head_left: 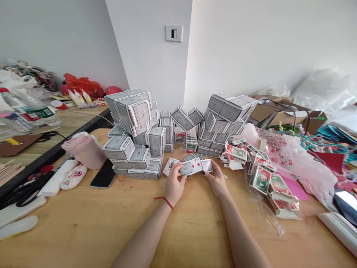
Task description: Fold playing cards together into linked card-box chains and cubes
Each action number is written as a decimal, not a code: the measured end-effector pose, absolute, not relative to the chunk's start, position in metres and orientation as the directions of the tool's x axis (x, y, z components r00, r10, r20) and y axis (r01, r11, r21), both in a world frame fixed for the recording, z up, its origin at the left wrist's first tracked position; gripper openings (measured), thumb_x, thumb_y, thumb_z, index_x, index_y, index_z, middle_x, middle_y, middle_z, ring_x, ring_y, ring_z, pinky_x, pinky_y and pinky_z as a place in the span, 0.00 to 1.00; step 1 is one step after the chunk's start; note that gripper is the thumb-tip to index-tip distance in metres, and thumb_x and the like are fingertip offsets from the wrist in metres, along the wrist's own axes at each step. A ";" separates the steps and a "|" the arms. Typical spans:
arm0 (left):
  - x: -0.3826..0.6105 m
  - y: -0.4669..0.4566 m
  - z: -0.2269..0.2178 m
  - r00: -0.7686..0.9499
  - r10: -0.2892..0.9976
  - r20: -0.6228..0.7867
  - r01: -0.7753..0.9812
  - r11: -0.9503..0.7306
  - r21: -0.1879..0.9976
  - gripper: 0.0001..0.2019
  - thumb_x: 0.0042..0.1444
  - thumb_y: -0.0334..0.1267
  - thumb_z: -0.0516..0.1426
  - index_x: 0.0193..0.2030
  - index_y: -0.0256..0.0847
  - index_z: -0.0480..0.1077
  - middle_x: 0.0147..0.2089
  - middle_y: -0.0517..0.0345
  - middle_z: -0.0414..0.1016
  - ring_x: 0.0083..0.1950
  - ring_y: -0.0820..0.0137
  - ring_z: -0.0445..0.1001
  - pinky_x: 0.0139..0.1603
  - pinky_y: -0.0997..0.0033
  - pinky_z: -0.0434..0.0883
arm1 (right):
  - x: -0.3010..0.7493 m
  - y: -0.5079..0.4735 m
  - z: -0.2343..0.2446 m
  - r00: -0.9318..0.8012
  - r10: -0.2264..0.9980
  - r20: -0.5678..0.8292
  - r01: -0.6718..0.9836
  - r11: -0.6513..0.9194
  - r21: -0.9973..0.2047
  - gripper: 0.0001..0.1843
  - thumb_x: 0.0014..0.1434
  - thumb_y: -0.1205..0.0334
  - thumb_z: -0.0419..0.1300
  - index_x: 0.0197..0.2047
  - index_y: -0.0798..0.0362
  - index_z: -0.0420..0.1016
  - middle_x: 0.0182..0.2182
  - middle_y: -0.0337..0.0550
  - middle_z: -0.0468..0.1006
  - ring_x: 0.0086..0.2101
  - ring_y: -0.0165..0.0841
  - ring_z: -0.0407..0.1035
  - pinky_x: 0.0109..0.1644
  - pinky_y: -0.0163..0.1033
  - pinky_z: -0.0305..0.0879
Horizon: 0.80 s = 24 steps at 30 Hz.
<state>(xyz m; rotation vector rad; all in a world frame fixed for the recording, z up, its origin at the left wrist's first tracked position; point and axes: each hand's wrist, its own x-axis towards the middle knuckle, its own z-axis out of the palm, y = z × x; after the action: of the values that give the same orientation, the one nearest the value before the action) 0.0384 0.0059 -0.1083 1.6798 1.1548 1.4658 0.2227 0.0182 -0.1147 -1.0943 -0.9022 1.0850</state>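
My left hand (175, 183) and my right hand (215, 179) meet over the wooden table (111, 223) and together pinch a small fan of playing cards (196, 166), a red heart card showing on top. A red string circles my left wrist. One more card (170, 165) lies face up on the table just left of my left hand. Behind the cards rise piles of grey patterned card boxes, one on the left (134, 130) and one on the right (225, 119).
Flattened red-and-green card cartons (264, 175) spill from a clear bag at the right. A black phone (103, 175), a pink roll (85, 149) and a white tube (57, 182) lie at the left. Bottles (25, 109) stand on the far left bench. Cardboard box (281, 111) at back right.
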 end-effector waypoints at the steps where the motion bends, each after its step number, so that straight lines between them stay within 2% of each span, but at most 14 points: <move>1: 0.038 0.006 -0.108 0.007 0.904 0.428 0.207 -0.420 0.884 0.18 0.51 0.25 0.54 0.50 0.41 0.63 0.57 0.46 0.61 0.36 0.74 0.73 0.31 0.72 0.77 | 0.222 0.018 -0.114 0.257 0.965 0.054 -0.204 0.109 -0.973 0.36 0.38 0.61 0.69 0.52 0.48 0.65 0.49 0.45 0.70 0.43 0.36 0.68 0.45 0.41 0.68; 4: 0.038 0.006 -0.107 0.028 0.906 0.422 0.193 -0.419 0.887 0.18 0.51 0.25 0.54 0.49 0.41 0.62 0.57 0.46 0.62 0.32 0.77 0.72 0.31 0.72 0.77 | 0.221 0.018 -0.113 0.266 0.962 0.068 -0.180 0.119 -0.976 0.34 0.38 0.61 0.69 0.50 0.49 0.64 0.48 0.46 0.69 0.40 0.35 0.69 0.38 0.39 0.69; 7: 0.036 0.007 -0.106 0.053 0.899 0.435 0.203 -0.436 0.877 0.17 0.51 0.25 0.54 0.49 0.41 0.63 0.57 0.47 0.63 0.35 0.75 0.73 0.31 0.73 0.76 | 0.221 0.018 -0.111 0.240 0.970 0.038 -0.213 0.091 -0.973 0.35 0.39 0.60 0.69 0.51 0.48 0.62 0.46 0.45 0.70 0.34 0.33 0.69 0.31 0.36 0.69; 10: 0.034 0.008 -0.105 0.077 0.893 0.444 0.245 -0.449 0.859 0.18 0.51 0.25 0.53 0.49 0.41 0.63 0.56 0.47 0.63 0.37 0.73 0.73 0.32 0.72 0.75 | 0.221 0.018 -0.109 0.217 0.976 0.002 -0.262 0.060 -0.963 0.36 0.38 0.61 0.69 0.51 0.47 0.61 0.40 0.42 0.72 0.30 0.32 0.69 0.31 0.38 0.69; 14: 0.030 0.007 -0.102 0.138 0.888 0.439 0.326 -0.459 0.826 0.19 0.50 0.23 0.54 0.49 0.42 0.63 0.56 0.48 0.64 0.34 0.74 0.72 0.37 0.67 0.75 | 0.224 0.018 -0.110 0.225 0.974 -0.027 -0.339 0.052 -0.939 0.35 0.34 0.64 0.71 0.46 0.47 0.61 0.37 0.38 0.72 0.31 0.32 0.70 0.32 0.39 0.71; 16: 0.029 0.006 -0.100 0.175 0.883 0.435 0.357 -0.468 0.808 0.20 0.50 0.23 0.54 0.50 0.43 0.62 0.57 0.49 0.63 0.33 0.75 0.71 0.40 0.65 0.74 | 0.225 0.017 -0.110 0.229 0.973 -0.032 -0.368 0.056 -0.928 0.34 0.33 0.66 0.71 0.43 0.47 0.60 0.36 0.37 0.72 0.30 0.32 0.71 0.30 0.38 0.71; 20: 0.027 0.008 -0.098 0.214 0.866 0.452 0.391 -0.500 0.773 0.20 0.50 0.23 0.54 0.49 0.43 0.63 0.56 0.48 0.64 0.32 0.75 0.70 0.41 0.65 0.73 | 0.226 0.015 -0.109 0.204 0.979 -0.027 -0.345 0.046 -0.937 0.34 0.34 0.66 0.72 0.42 0.47 0.57 0.31 0.33 0.73 0.24 0.29 0.70 0.23 0.35 0.68; 24: 0.026 0.008 -0.098 0.199 0.868 0.455 0.402 -0.496 0.770 0.18 0.49 0.23 0.54 0.47 0.42 0.65 0.55 0.49 0.65 0.30 0.76 0.69 0.38 0.67 0.73 | 0.224 0.014 -0.106 0.171 0.985 -0.014 -0.301 0.039 -0.953 0.32 0.38 0.62 0.71 0.41 0.47 0.55 0.28 0.32 0.74 0.20 0.28 0.69 0.22 0.35 0.69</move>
<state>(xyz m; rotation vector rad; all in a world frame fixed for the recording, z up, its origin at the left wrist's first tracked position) 0.0265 0.0084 -0.0983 1.9901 1.1791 1.2523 0.2243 0.0139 -0.1060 -1.0489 -0.8655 1.2041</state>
